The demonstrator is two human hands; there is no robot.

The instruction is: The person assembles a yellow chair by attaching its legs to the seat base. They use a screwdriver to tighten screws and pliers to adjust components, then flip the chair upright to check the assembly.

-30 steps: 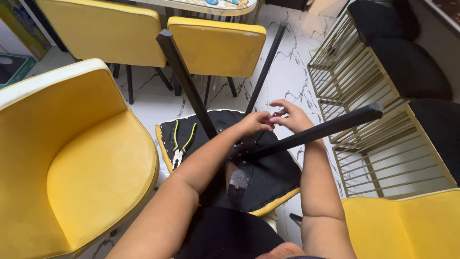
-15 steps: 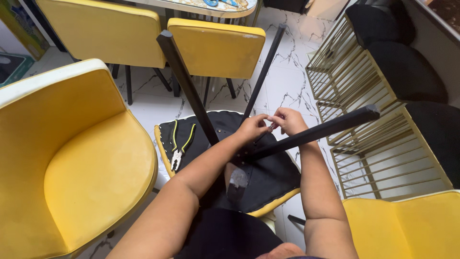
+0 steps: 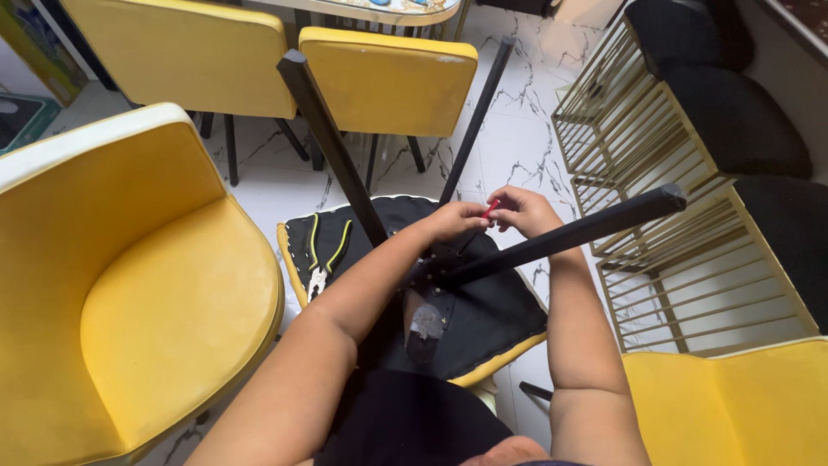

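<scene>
Where both hands (image 3: 493, 216) meet, a small red thing (image 3: 490, 208) stays mostly hidden

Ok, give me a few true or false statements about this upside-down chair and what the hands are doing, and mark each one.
1. Both hands meet above the upturned chair's black underside. True: the left hand and right hand are together over the overturned chair.
2. The pliers are held in the right hand. False: the pliers lie on the chair's underside, left of the hands.
3. A small red item shows between the fingertips. True: the red item sits where the hands meet.
4. The chair legs are yellow. False: the chair leg is black, like the others.
5. A gold wire rack stands at the right. True: the wire rack.
</scene>
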